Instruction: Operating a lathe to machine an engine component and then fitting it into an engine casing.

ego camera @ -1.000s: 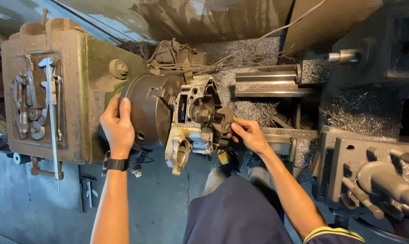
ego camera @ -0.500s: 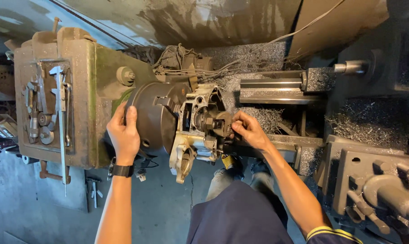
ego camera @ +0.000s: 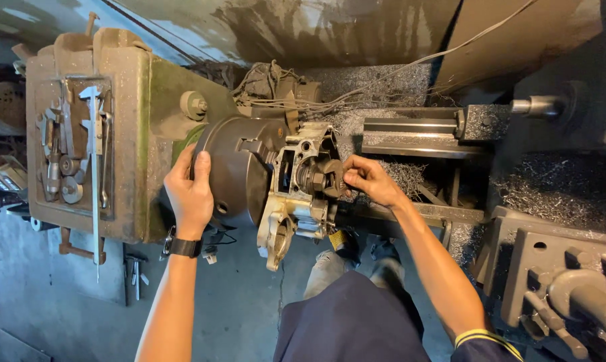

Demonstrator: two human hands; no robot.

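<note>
A: What is clamped in the lathe chuck?

B: A pale, cast-metal engine casing, rough and grimy, with open cavities and a lug hanging low below the chuck. It sits against the chuck's face, on the side away from the headstock.

A: And the hands?

B: The left hand lies flat on the dark round body of the chuck, fingers spread over its rim, holding nothing loose. The right hand is at the far side of the casing from the chuck, fingers pinched narrow on a dark round fitting in the casing's middle.

A: What else is near the chuck?

B: Above it, a tangle of wires. On top of the headstock, beside the chuck, a tray of tools with a caliper and wrenches. Beyond the casing runs the lathe bed, strewn with metal swarf. A dark wristwatch is on the left wrist, below the chuck.

A: Anything blocking the view?

B: The right hand's fingers cover part of the fitting.
</note>
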